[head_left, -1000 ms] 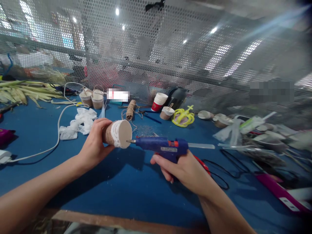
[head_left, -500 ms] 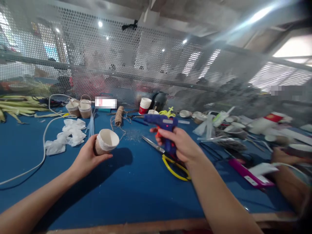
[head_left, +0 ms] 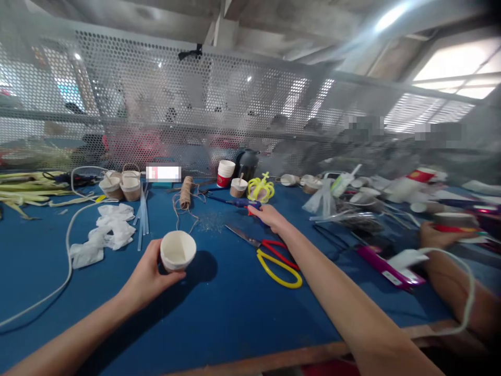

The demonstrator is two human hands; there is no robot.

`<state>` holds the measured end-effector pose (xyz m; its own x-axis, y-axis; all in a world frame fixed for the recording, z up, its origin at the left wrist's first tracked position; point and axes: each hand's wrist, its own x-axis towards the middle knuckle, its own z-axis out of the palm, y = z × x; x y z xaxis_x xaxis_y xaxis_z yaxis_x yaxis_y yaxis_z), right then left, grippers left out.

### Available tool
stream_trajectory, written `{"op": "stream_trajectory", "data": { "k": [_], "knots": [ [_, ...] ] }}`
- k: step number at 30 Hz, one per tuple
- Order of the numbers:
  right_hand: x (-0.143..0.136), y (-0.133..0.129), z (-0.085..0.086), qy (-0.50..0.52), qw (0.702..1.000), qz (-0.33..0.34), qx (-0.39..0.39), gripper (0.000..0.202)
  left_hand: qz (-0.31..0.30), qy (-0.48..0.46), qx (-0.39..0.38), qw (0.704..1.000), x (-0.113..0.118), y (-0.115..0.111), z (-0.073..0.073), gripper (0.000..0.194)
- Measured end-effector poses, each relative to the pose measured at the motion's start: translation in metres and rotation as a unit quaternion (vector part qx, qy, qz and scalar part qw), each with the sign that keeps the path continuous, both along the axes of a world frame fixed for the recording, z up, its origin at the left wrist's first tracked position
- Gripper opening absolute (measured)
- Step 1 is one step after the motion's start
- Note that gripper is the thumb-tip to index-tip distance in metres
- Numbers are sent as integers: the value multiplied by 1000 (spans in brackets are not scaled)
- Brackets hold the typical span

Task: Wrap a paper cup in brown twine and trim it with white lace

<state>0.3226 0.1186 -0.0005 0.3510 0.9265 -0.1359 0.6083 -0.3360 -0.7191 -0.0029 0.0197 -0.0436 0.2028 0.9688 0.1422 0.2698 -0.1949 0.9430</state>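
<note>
A paper cup (head_left: 178,251) with a pale cloth-like band round its rim is in my left hand (head_left: 151,271), its mouth tilted toward me. My fingers grip its left side and underside, above the blue table. Farther out, my right hand (head_left: 270,216) is closed round a blue glue gun (head_left: 247,203) with an orange trigger, low over the tabletop. The gun's nozzle points left; my hand partly hides its handle. Scissors (head_left: 276,256) with one red and one yellow handle lie below my right forearm. A twine spool (head_left: 186,193) lies beyond the cup.
White fabric pieces (head_left: 113,224) and clear glue sticks (head_left: 143,214) lie left. Small twine-wrapped cups (head_left: 131,185) and a yellow crown-like ornament (head_left: 261,188) stand at the back. A co-worker's hand (head_left: 438,237), a purple glue gun (head_left: 385,266) and clutter occupy the right.
My right hand has carried the blue glue gun away from me and down toward the table's back. The cup in my left hand has turned slightly, and the view has shifted.
</note>
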Motion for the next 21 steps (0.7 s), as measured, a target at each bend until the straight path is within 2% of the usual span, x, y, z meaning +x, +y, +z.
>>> {"op": "stream_trajectory", "data": {
  "k": [5,10,16,21],
  "knots": [
    [0,6,-2,-128,991,31,-35,30,-48,11,-34,998,8,-1,9,59],
    [-7,7,3,-223,972,48,-56,29,-57,90,-9,994,14,7,15,63],
    [-17,9,1,-278,958,35,-57,30,-66,87,7,994,25,23,18,61],
    [-26,8,4,-287,957,17,-27,31,-61,98,18,993,33,34,15,63]
  ]
}}
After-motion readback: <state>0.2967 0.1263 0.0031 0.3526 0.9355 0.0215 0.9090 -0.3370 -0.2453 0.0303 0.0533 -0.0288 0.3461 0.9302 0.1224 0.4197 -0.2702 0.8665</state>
